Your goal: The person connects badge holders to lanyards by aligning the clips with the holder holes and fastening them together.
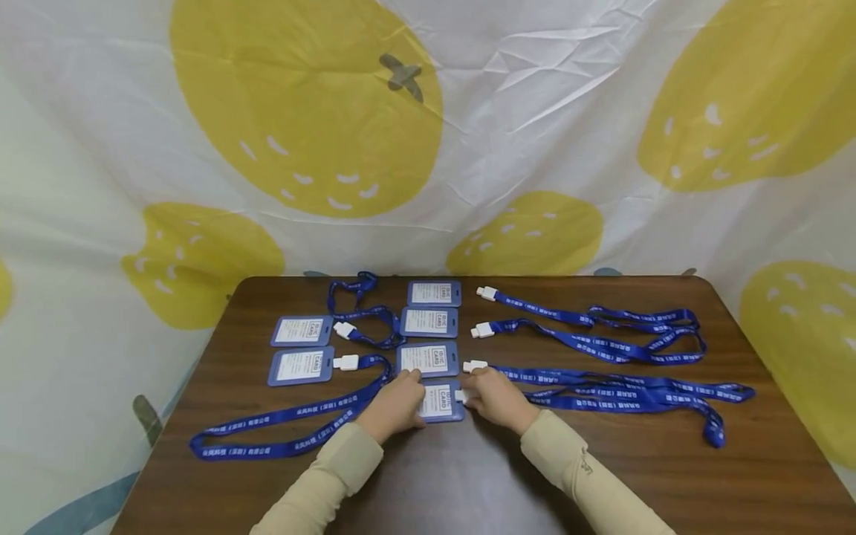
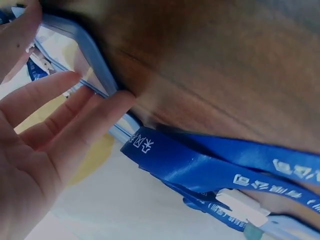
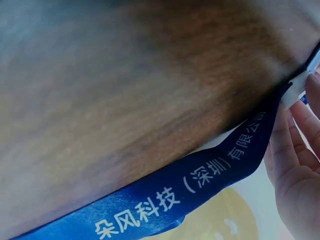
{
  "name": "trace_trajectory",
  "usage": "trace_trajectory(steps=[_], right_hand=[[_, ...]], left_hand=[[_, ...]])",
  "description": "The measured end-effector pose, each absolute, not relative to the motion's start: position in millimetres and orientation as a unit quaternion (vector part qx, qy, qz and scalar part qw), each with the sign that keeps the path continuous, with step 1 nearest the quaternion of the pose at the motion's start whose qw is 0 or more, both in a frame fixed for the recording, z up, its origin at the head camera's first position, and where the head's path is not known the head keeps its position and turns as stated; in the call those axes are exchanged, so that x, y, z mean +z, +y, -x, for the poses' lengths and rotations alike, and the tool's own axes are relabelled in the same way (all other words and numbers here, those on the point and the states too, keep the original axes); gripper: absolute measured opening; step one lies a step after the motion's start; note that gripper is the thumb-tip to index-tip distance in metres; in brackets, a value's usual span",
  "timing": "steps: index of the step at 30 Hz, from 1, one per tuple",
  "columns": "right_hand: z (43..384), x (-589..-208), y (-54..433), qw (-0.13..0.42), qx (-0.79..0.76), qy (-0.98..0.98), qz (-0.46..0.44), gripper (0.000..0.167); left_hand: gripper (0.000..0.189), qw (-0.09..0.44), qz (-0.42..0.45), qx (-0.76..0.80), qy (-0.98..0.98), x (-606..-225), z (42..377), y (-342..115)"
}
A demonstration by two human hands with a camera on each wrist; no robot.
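At the front of the middle column lies a blue ID card holder (image 1: 440,403) with a white card in it. My left hand (image 1: 393,405) grips its left end, thumb and fingers at the edges. At the slot end, my right hand (image 1: 498,401) pinches the white clip (image 3: 294,94) of a blue lanyard (image 3: 200,180), close against the holder. The fingers partly hide the clip in the head view. Right behind my left hand is another card holder (image 1: 428,358), with a loose white lanyard clip (image 1: 475,366) to its right.
Two more card holders (image 1: 431,322) stand behind in that column. Blue lanyards (image 1: 602,349) stretch along the right of the brown table (image 1: 468,483). On the left, two card holders (image 1: 301,366) lie beside clipped lanyards (image 1: 281,438). A patterned cloth (image 1: 468,111) hangs behind.
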State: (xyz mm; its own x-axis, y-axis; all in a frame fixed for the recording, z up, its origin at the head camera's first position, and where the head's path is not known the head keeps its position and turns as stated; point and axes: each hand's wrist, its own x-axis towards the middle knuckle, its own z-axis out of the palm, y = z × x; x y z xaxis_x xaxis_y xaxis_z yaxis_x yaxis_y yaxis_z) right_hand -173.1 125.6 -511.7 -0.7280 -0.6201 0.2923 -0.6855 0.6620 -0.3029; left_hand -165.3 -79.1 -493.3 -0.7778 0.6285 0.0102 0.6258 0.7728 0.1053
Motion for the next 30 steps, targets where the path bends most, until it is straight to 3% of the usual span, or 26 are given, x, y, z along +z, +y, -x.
trace_trajectory(steps=[15,30], right_hand=[[171.0,-503.2,132.0,0.108,0.117,-0.903,-0.399,0.013],[161.8,-505.1,122.4,0.123,0.045,-0.92,-0.369,0.007]], left_hand=[[0.028,0.0,-0.354,0.001,0.935,-490.1,166.3,-74.6],[0.028,0.007,-0.353,-0.006,0.936,-492.7,165.8,-75.4]])
